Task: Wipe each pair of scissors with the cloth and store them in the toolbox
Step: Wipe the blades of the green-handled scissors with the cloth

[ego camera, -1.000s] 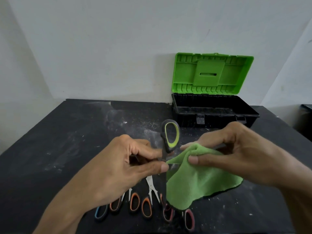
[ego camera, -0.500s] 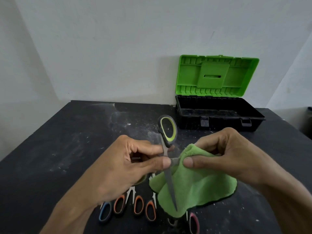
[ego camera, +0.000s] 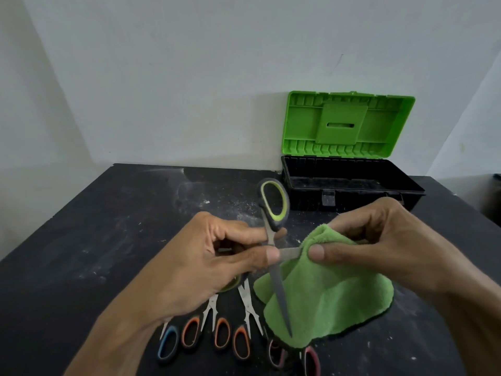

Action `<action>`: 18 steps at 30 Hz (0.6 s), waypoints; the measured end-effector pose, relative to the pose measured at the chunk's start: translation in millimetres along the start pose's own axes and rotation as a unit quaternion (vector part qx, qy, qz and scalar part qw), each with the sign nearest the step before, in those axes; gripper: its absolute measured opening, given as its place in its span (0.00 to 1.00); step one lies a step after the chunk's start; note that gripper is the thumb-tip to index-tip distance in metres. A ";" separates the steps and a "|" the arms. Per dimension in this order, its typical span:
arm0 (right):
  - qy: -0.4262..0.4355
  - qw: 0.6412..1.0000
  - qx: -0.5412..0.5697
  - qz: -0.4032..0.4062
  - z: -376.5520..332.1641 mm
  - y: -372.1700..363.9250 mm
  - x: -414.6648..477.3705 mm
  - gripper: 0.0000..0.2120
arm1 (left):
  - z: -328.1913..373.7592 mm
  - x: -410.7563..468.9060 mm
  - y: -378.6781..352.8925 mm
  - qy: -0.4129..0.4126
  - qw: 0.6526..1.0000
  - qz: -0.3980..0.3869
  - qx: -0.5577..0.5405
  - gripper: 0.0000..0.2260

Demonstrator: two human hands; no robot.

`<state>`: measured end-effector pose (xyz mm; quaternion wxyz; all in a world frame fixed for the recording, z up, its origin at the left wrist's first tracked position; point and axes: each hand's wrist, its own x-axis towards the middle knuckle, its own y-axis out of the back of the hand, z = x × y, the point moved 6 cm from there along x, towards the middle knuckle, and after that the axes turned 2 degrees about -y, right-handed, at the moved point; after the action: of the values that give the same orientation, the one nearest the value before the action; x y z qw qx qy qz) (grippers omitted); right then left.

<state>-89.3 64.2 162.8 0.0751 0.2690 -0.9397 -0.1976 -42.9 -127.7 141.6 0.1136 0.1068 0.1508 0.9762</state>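
A dusty black table (ego camera: 89, 240) meets a pale wall. Above it you hold the green-handled scissors (ego camera: 273, 213) open: your left hand (ego camera: 206, 264) grips them at the pivot, your right hand (ego camera: 379, 248) pinches the green cloth (ego camera: 325, 291) around 1 blade. Steel is stiff, slick and sharp; grip the handles. 3 smaller scissors (ego camera: 217, 329) lie below, and the toolbox (ego camera: 349, 185) stands open behind.

A: Walls?
B: Wall (ego camera: 189, 77), plain white, unadorned; side walls angle in at left and right.
A: Furniture?
B: Table (ego camera: 81, 240), black, top scuffed with white dust and specks. Light: soft, even.
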 end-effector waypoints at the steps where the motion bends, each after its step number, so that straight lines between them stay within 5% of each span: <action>1: 0.007 1.000 -0.007 -0.010 -2.2 -4.4 0.8 0.07 | 2.6 1.8 -4.0 -0.007 1.000 -0.010 0.001 0.10; 18: 0.045 0.999 -0.024 -0.004 -13.8 -5.8 0.7 0.06 | -1.6 4.5 -0.8 0.011 0.997 -0.017 -0.068 0.13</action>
<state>-83.7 54.8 173.0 0.1230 0.2797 -0.9293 -0.2076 -47.4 -126.2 140.6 0.1356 0.0857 0.0873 0.9832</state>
